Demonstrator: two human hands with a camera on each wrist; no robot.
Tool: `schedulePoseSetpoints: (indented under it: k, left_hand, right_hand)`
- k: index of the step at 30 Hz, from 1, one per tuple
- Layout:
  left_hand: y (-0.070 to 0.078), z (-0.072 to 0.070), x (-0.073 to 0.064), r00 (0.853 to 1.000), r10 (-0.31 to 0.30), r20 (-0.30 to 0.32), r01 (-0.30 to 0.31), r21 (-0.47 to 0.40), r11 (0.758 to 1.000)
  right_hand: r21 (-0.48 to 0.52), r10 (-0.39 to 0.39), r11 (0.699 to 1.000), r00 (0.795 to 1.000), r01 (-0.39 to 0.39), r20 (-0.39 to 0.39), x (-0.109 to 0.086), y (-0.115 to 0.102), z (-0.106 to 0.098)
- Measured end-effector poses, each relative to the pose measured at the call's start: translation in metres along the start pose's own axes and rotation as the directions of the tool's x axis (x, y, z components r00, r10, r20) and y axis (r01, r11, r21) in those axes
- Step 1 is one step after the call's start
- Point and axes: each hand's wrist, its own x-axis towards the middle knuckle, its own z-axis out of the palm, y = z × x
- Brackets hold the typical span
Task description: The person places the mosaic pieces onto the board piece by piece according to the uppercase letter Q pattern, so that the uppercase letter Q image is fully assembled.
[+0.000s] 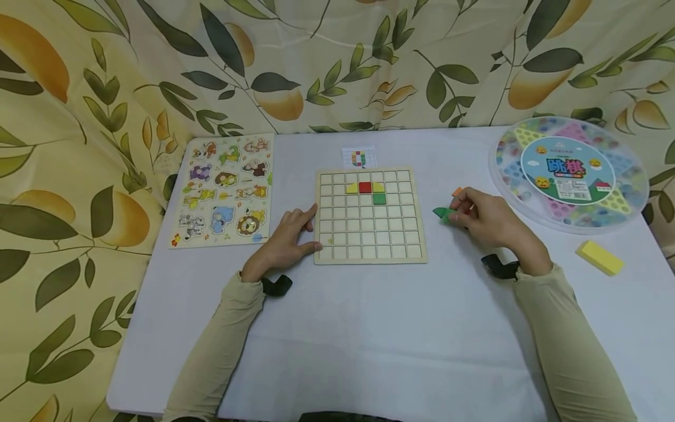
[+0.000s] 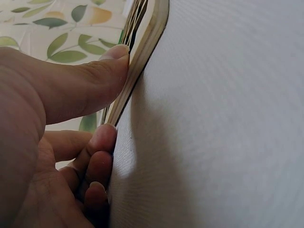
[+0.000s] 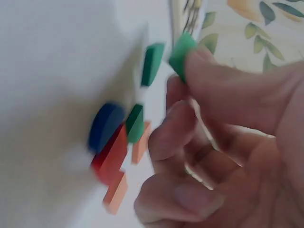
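Note:
My left hand (image 1: 289, 234) rests at the left edge of a wooden grid board (image 1: 370, 261), its thumb and index finger touching that edge. On the board's upper rows sit a red square (image 1: 365, 187) with a yellow piece on each side, and a green square (image 1: 379, 198) below the right yellow piece. To the right of the board, my right hand (image 1: 482, 220) pinches a small green block (image 3: 183, 56) between thumb and fingers. Below it in the right wrist view lie loose green, blue (image 3: 105, 126), red (image 3: 110, 154) and orange (image 3: 114, 194) blocks, mostly hidden from the head view by the hand.
A small printed pattern card (image 1: 358, 157) lies just behind the board. An animal puzzle board (image 1: 221, 190) is at the left. At the right stands a round clear box (image 1: 569, 217) with a blue label, and a yellow block (image 1: 600, 257) lies in front of it.

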Motion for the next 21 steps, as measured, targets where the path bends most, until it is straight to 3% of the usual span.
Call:
schedulePoseSetpoints:
  k: [5,12,21]
  left_hand:
    - [0.0,0.0,-0.001,1.0,-0.002,-0.002,0.002,-0.003,1.0]
    - [0.001,0.0,-0.002,1.0,0.005,-0.005,-0.005,-0.009,1.0]
    - [-0.001,-0.001,-0.001,1.0,0.029,-0.011,-0.029,-0.003,1.0]
  right_hand:
    - [0.071,-0.057,0.996,0.997,0.06,-0.045,0.009,-0.009,0.002]
    - [0.141,-0.054,0.987,0.992,0.07,-0.112,0.027,-0.025,0.015]
    - [0.256,0.016,0.967,0.999,-0.004,-0.047,0.049,-0.039,0.033]
